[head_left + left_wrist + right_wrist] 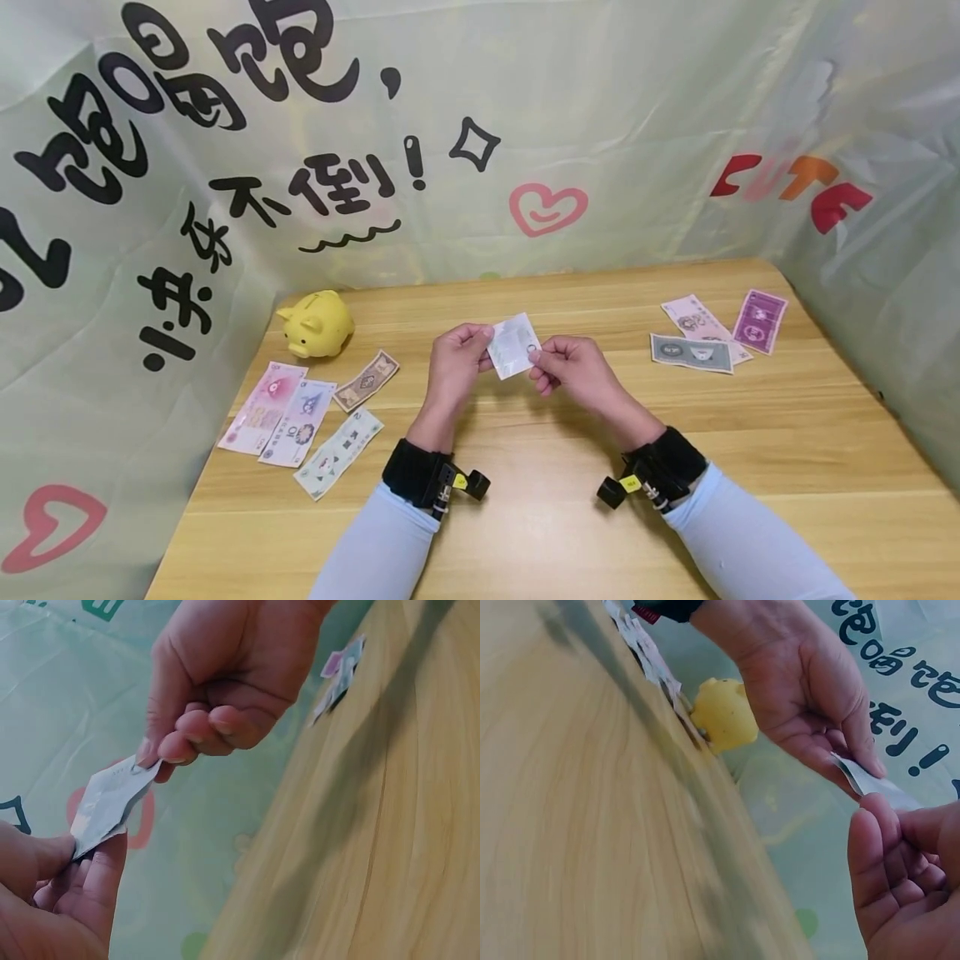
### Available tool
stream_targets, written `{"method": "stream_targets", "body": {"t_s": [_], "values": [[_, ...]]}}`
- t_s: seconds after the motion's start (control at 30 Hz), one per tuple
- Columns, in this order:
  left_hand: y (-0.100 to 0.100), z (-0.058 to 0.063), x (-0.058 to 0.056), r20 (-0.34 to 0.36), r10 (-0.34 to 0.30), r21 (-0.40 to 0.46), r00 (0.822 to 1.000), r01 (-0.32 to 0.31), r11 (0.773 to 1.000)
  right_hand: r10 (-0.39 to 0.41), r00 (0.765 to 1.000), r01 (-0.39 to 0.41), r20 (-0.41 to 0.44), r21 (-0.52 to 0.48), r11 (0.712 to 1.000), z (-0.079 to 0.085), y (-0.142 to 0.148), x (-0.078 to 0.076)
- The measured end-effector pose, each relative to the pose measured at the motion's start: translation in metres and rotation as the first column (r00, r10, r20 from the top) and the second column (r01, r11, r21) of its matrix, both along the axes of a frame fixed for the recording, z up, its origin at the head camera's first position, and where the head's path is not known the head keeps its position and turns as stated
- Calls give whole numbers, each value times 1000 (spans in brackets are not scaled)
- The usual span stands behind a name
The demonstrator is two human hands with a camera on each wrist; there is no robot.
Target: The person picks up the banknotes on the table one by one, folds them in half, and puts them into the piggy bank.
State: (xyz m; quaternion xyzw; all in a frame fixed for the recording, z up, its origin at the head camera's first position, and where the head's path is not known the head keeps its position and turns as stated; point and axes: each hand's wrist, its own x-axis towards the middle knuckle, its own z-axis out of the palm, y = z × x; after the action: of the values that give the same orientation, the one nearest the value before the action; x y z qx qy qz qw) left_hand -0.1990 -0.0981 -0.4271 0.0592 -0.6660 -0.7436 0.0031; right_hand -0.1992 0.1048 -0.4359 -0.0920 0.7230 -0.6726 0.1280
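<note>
Above the middle of the table, a pale folded banknote [512,348] is held between both hands. My left hand [456,368] pinches its left edge between thumb and fingers. The thumb and index finger of my right hand [583,373] grip its lower right corner, while the other fingers curl loosely below. In the left wrist view the folded banknote [112,801] is tilted, and its layers stand slightly apart along one edge. From the right wrist, only part of the banknote [881,787] shows; fingers hide the rest.
A yellow piggy bank [317,325] stands at the table's back left, with several banknotes [300,423] spread in front of it. Three more banknotes [692,353] lie partly overlapping at the back right. A printed sheet [630,108] hangs behind and beside the wooden table [540,533].
</note>
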Motion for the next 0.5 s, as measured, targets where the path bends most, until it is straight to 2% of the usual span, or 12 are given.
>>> {"method": "stream_targets", "body": {"t_s": [0.1, 0.23, 0.3, 0.4, 0.5], "values": [[1, 1, 1, 32, -85, 36, 996, 84, 996, -51, 999, 52, 16, -52, 997, 1, 1, 0], [4, 3, 4, 90, -219, 73, 972, 213, 974, -117, 992, 122, 45, -123, 985, 2, 3, 0], [4, 3, 5, 104, -242, 79, 965, 235, 969, -119, 992, 124, 47, -128, 984, 2, 4, -1], [1, 4, 5, 114, -243, 60, 963, 238, 970, -105, 994, 108, 35, -85, 990, 2, 4, -2], [-2, 4, 4, 125, -274, 36, 954, 271, 962, -131, 991, 132, 21, -51, 990, 1, 7, -6]]}}
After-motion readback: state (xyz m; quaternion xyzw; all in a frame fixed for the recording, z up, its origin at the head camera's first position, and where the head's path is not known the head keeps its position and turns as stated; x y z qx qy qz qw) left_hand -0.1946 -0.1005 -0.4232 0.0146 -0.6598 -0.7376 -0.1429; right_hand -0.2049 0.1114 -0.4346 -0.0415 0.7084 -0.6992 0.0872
